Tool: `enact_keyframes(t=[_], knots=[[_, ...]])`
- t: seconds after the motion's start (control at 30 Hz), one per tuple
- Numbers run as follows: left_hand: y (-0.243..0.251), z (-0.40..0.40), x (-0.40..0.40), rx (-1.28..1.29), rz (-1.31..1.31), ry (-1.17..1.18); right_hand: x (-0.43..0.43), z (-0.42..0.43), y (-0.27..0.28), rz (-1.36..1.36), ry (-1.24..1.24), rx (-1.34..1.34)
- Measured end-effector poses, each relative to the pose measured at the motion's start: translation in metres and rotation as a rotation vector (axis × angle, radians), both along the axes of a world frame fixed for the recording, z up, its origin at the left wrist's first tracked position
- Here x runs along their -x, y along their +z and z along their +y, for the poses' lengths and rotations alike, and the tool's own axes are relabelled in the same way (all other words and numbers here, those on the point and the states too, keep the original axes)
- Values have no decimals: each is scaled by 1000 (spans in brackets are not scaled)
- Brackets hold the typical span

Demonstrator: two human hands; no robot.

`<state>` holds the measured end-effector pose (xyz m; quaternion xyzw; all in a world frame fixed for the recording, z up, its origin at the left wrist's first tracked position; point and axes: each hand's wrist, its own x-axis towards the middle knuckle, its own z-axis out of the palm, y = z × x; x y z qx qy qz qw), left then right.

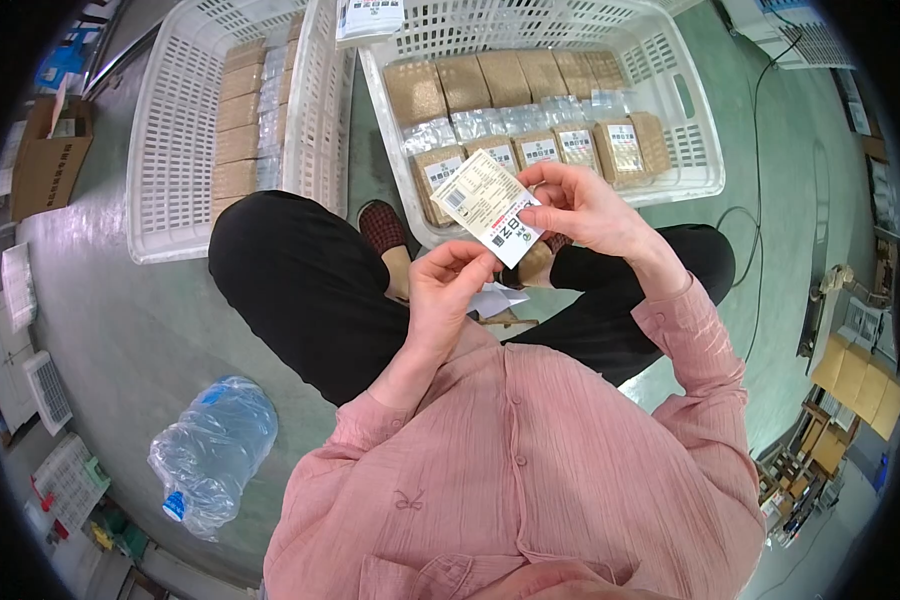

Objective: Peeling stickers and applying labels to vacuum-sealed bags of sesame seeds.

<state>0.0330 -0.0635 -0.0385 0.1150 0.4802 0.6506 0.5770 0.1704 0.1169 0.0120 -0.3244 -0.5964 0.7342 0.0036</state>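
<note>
Between my two hands is a printed paper label (487, 206) with a barcode, tilted above the near edge of a white plastic crate (690, 154). Thumb and fingers of my right hand (589, 210) pinch its right edge. At its lower corner, my left hand (454, 281) grips it between thumb and forefinger. Inside the crate, clear bags of tan, seed-like grains (506, 79) stand in two rows. Several bags in the nearer row, such as the rightmost labelled bag (625, 154), carry a white label. Part of that row is hidden behind the label in my hands.
Left of it stands a second white crate (319, 142) with more tan bags (236, 142). A stack of labels (370, 19) rests on the crate rims. A wrapped water jug (217, 450) lies on the floor at left. A black cable (756, 187) runs along the right.
</note>
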Motion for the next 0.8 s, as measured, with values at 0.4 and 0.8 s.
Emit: enact_keyframes(t=[0.4, 0.8], knots=[[0, 0, -1, 6, 16, -20, 4, -19, 5, -49, -20, -547], [0, 0, -7, -41, -7, -110, -3, -36, 20, -115, 130, -234]])
